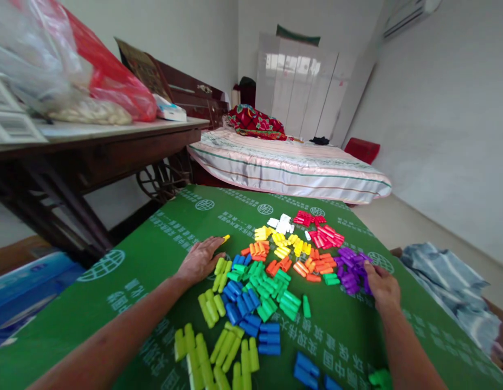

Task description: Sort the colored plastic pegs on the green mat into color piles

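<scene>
Small bottle-shaped plastic pieces lie grouped by colour on a green board. My left hand (200,261) rests on the board left of the groups, fingers stretched forward and thumb apart. A yellow piece (226,238) touches its fingertips. My right hand (382,284) is at the right edge of the purple pieces (351,269), fingers curled in and closed on one of them; the fingertips are partly hidden. Between the hands lie green pieces (268,281), blue pieces (240,299), orange pieces (320,262), yellow pieces (282,241), red pieces (327,236) and white pieces (284,223). Lime pieces (227,346) lie nearest me.
The green board (146,260) carries white printing. Left stands a sewing-machine table (113,135) with plastic bags (101,70) on top. A bed (292,162) is beyond the board's far edge. Folded blue cloth (446,292) lies to the right.
</scene>
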`<state>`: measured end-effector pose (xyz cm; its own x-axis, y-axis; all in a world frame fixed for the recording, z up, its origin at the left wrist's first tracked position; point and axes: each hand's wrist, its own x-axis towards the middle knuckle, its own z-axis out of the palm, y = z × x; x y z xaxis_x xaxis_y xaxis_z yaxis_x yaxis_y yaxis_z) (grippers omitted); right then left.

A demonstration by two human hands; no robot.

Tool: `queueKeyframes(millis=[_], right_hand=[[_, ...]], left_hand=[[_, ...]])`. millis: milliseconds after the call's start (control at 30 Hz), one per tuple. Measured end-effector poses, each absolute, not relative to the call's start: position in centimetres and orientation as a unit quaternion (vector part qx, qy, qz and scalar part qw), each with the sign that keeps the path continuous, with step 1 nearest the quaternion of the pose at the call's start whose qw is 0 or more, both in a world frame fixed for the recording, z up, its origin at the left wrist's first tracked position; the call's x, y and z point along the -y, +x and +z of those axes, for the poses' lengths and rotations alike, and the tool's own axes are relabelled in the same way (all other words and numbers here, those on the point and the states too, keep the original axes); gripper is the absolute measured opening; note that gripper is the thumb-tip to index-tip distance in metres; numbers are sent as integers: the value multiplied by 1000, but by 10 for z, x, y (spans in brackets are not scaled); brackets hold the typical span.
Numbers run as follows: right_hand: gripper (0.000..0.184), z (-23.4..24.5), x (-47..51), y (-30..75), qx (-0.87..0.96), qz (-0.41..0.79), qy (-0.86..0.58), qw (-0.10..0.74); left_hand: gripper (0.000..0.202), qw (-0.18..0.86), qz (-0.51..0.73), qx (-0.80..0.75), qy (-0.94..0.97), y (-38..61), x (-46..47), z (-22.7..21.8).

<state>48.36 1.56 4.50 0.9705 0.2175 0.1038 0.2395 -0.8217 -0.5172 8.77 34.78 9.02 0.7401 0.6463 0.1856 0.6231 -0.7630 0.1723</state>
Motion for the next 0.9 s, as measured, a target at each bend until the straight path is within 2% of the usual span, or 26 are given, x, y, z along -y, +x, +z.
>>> queueKeyframes(millis=[233,567,900], right_hand=[[61,55,-17,464,98,25,-958,269],[69,53,-11,468,135,77,-953,261],[67,70,-17,458,134,86,-966,202]], left_hand=[[50,38,140,-320,936,62,-320,89],[48,19,141,-328,934,65,-308,95],[47,31,132,-338,931,65,-307,96]])
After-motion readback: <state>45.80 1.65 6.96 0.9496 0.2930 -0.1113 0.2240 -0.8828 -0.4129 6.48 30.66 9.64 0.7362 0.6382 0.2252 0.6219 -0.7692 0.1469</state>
